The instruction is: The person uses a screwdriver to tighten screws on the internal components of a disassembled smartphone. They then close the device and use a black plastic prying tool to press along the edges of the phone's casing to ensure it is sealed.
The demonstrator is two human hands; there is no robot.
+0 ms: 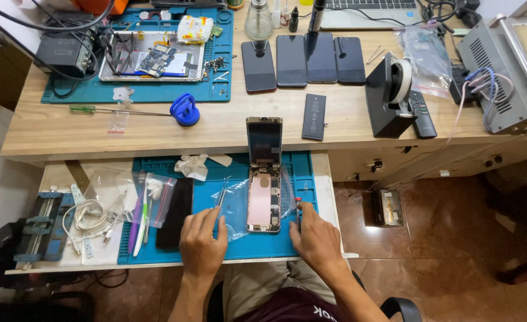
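My right hand (316, 237) is curled around a slim dark screwdriver with a red band near its top (298, 213), tip pointed away from me, fingers closed on the shaft. My left hand (202, 241) pinches thin metal tweezers (221, 200) between thumb and fingertips, the other fingers loosely bent, the points lying on a crinkled clear plastic bag (235, 206). Between both hands lies the opened rose-gold smartphone (263, 203), its back half flat on the blue silicone work mat (302, 173) in the pulled-out drawer, the dark screen panel (264, 140) swung up and leaning against the desk (227, 122) edge. I judge it light but delicate: that raised screen likely hangs on thin flex cables, so the safe grip is on the rigid metal frame edges, never the glass or the hinge side. Left of my left hand, a black flat phone-like slab (173, 211) rests on the mat, then a small zip bag holding plastic pry tools (147, 200), and a coiled white cable (87, 217). Up on the desk, a slim black battery (314, 116) lies just beyond the screen, four dark phones in a row (304, 59) behind it, a blue suction cup (185, 110) off to the left.
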